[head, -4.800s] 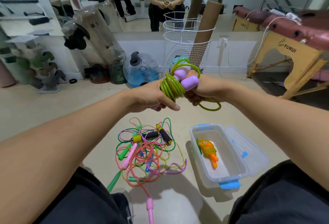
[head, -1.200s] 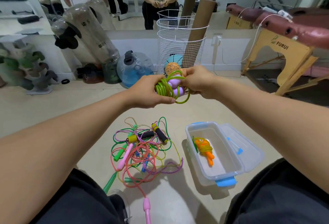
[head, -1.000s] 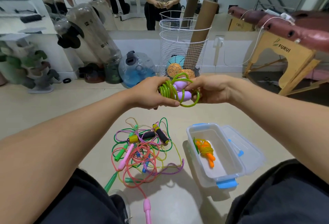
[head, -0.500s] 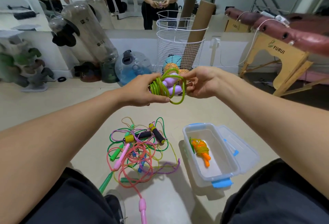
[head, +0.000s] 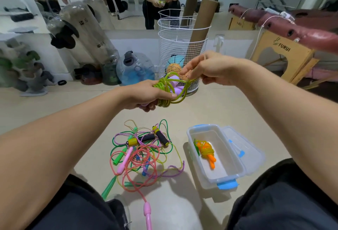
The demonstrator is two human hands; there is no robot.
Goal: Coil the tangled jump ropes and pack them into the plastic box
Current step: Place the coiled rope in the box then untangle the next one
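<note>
My left hand grips a coiled green jump rope with lilac handles, held in the air at chest height. My right hand pinches a loose loop of that same green rope and holds it up and to the right of the coil. Below on the floor lies a tangled pile of jump ropes in pink, green, purple and yellow, with black, pink and green handles. To its right stands the clear plastic box with blue clips; a coiled orange-handled rope lies inside it.
The box's lid lies against its right side. A white wire basket with balls and cardboard tubes stands beyond my hands. A blue water jug and punching bags are at the left wall, a wooden massage table at the right. My knees frame the bottom.
My right hand has moved away from the coil, up and to the right, drawing a loop of green rope out with it. The left hand still grips the coil.
</note>
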